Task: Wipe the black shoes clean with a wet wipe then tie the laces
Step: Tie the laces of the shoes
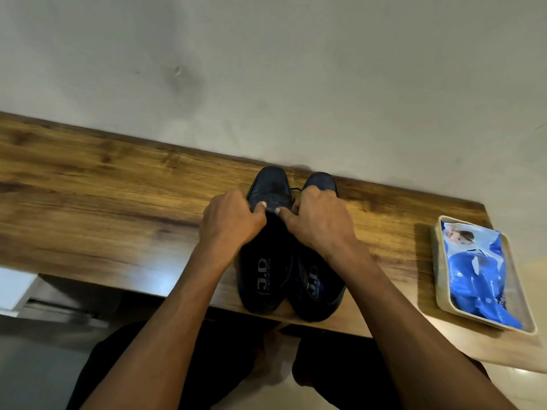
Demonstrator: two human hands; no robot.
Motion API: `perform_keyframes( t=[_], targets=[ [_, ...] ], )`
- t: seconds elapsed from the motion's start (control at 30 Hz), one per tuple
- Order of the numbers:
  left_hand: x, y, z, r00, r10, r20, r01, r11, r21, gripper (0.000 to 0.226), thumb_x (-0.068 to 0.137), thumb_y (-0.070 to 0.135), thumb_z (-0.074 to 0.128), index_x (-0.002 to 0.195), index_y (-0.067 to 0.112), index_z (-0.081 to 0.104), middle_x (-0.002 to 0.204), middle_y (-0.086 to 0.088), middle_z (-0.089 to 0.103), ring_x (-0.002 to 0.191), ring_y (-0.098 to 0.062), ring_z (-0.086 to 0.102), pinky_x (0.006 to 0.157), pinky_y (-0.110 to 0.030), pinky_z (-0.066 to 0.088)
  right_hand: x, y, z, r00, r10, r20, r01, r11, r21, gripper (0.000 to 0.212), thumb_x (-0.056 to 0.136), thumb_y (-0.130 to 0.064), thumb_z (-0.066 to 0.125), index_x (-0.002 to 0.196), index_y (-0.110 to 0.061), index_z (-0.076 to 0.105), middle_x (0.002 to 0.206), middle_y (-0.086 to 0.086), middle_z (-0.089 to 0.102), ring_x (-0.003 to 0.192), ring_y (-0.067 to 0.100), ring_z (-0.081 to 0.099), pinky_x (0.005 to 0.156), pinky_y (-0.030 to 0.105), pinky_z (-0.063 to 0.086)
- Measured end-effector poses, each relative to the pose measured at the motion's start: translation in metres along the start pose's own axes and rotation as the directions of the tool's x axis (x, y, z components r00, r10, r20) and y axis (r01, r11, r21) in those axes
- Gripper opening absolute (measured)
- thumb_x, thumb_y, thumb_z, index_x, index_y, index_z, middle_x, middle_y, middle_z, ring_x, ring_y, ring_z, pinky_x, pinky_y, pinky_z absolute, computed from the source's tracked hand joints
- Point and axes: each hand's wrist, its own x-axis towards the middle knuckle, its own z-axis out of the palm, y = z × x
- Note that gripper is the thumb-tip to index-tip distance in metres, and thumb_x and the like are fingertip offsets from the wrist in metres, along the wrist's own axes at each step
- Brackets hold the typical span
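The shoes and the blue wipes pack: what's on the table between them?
Nothing: in the head view, only bare wooden table lies between the right shoe and the tray holding the blue wipes pack.

The shoes [270,232] were black with pale grey insole lettering. The bench [103,196] showed brown wood grain. A blue wipes pack [476,270] lay in a cream tray [436,261].

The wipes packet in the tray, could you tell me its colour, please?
Bright blue with white, the wipes packet; head view.
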Motion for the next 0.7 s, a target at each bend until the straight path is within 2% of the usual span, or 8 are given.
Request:
perform_keyframes(
  t=[0.07, 0.2, 0.27, 0.33, 0.43, 0.53, 0.63, 0.7],
  targets=[
    [0.000, 0.002, 0.004, 1.000, -0.013, -0.014, 0.013, 1.000, -0.016, 0.046, 0.088, 0.053, 0.061, 0.077, 0.009, 0.058, 0.071, -0.006, 0.061, 0.069, -0.026, 0.060, 0.055, -0.032, 0.038, 0.002, 0.004, -0.001, 0.999, 0.013, 0.042, -0.015, 0.999, 0.043, 0.037, 0.087, -0.051, 0.067, 0.086, -0.015, 0.070, 0.082, 0.009, 0.069, 0.079, 0.031, 0.070, 0.064, 0.037, 0.058],
    [0.002, 0.003, 0.002, 1.000, -0.001, 0.007, 0.001, 0.999, -0.050, 0.025, 0.089, 0.031, 0.064, 0.076, 0.010, 0.063, 0.075, -0.009, 0.065, 0.074, -0.029, 0.064, 0.061, -0.033, 0.044, -0.001, 0.007, -0.005, 0.997, 0.017, 0.073, -0.026, 0.991, 0.131, 0.043, 0.091, -0.053, 0.063, 0.071, -0.016, 0.071, 0.066, 0.008, 0.069, 0.061, 0.023, 0.069, 0.061, 0.038, 0.062],
    [0.001, 0.002, -0.001, 1.000, 0.011, 0.017, -0.010, 0.999, -0.054, 0.020, 0.089, 0.021, 0.063, 0.074, 0.009, 0.064, 0.071, -0.009, 0.065, 0.070, -0.027, 0.064, 0.061, -0.034, 0.048, -0.005, 0.006, -0.010, 0.996, -0.033, 0.088, 0.020, 0.989, 0.149, 0.033, 0.094, -0.044, 0.063, 0.080, -0.017, 0.075, 0.067, 0.006, 0.071, 0.064, 0.021, 0.071, 0.065, 0.038, 0.062],
    [-0.001, 0.002, -0.002, 1.000, 0.026, 0.013, -0.025, 0.998, -0.055, 0.019, 0.088, 0.014, 0.059, 0.070, 0.007, 0.062, 0.065, -0.009, 0.062, 0.064, -0.025, 0.062, 0.057, -0.035, 0.049, -0.009, 0.008, -0.016, 0.982, -0.114, 0.150, 0.095, 0.988, 0.125, 0.017, 0.094, -0.025, 0.062, 0.102, -0.019, 0.076, 0.081, 0.006, 0.075, 0.079, 0.022, 0.073, 0.078, 0.039, 0.062],
    [-0.001, 0.002, 0.000, 0.999, 0.032, 0.003, -0.032, 0.997, -0.065, 0.028, 0.088, 0.013, 0.056, 0.061, 0.012, 0.048, 0.057, -0.005, 0.051, 0.055, -0.023, 0.054, 0.050, -0.030, 0.039, -0.014, 0.011, -0.023, 0.957, -0.171, 0.234, 0.147, 0.982, 0.116, 0.020, 0.093, -0.019, 0.065, 0.110, -0.019, 0.075, 0.085, 0.002, 0.075, 0.083, 0.017, 0.072, 0.081, 0.038, 0.061],
    [0.000, 0.002, 0.001, 1.000, 0.017, -0.024, -0.020, 0.990, -0.137, 0.033, 0.092, 0.018, 0.055, 0.060, 0.010, 0.049, 0.059, -0.005, 0.052, 0.057, -0.025, 0.053, 0.049, -0.031, 0.037, -0.014, 0.012, -0.022, 0.967, -0.171, 0.191, 0.143, 0.978, 0.154, 0.008, 0.094, -0.019, 0.069, 0.096, -0.017, 0.077, 0.069, -0.001, 0.072, 0.061, 0.009, 0.070, 0.067, 0.029, 0.061],
    [0.004, 0.000, 0.000, 0.998, -0.049, -0.036, 0.034, 0.940, -0.341, 0.024, 0.091, 0.017, 0.058, 0.073, 0.003, 0.066, 0.074, -0.012, 0.071, 0.071, -0.029, 0.069, 0.063, -0.043, 0.058, -0.012, 0.015, -0.015, 0.976, -0.203, 0.083, 0.190, 0.972, 0.140, 0.010, 0.094, -0.021, 0.066, 0.091, -0.016, 0.074, 0.068, -0.001, 0.070, 0.067, 0.014, 0.071, 0.071, 0.036, 0.062],
    [0.004, 0.000, 0.000, 0.996, -0.093, -0.002, 0.081, 0.873, -0.482, 0.018, 0.090, 0.012, 0.063, 0.072, 0.012, 0.066, 0.078, -0.009, 0.073, 0.077, -0.026, 0.072, 0.071, -0.043, 0.061, -0.010, 0.016, -0.010, 0.981, -0.196, 0.015, 0.190, 0.966, 0.177, 0.011, 0.094, -0.023, 0.063, 0.092, -0.017, 0.073, 0.070, -0.001, 0.071, 0.072, 0.016, 0.071, 0.074, 0.038, 0.061]
  ],
)
